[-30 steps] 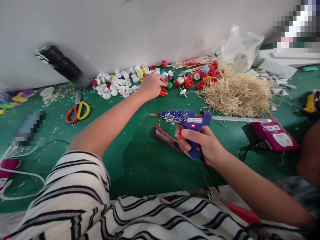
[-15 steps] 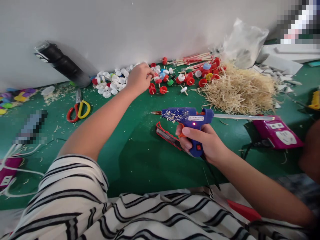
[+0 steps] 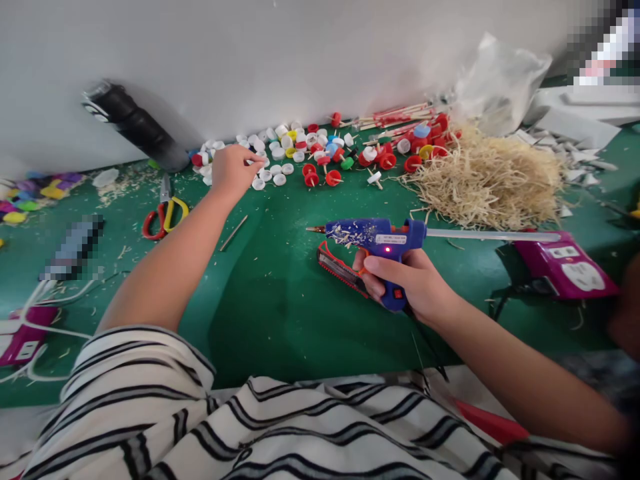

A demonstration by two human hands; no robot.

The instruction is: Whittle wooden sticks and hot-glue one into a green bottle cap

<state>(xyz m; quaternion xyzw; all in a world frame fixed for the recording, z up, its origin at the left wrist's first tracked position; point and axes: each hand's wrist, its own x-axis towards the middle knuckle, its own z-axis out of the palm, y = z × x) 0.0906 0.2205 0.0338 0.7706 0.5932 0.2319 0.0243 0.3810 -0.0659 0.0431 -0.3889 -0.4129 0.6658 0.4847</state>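
While right hand [image 3: 407, 283] grips blue glue gun [image 3: 375, 237] by handle above green surface [image 3: 280, 293], nozzle points left, red lamp lit. Left hand [image 3: 233, 170] reaches into bottle caps [image 3: 280, 150] near wall, fingers pinched at white cap; what they hold, cannot tell. Red utility knife [image 3: 337, 267] lies under gun. Scissors [image 3: 165, 213] lie left; wood shavings [image 3: 490, 180] heaped right.

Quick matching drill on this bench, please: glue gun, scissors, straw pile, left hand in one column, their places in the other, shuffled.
1 glue gun
2 scissors
3 straw pile
4 left hand

A at the white bottle caps
B in the right hand, nozzle pointing left
C flat on the mat, left of the left forearm
D far right, below the plastic bag

Pairs: 1-B, 2-C, 3-D, 4-A
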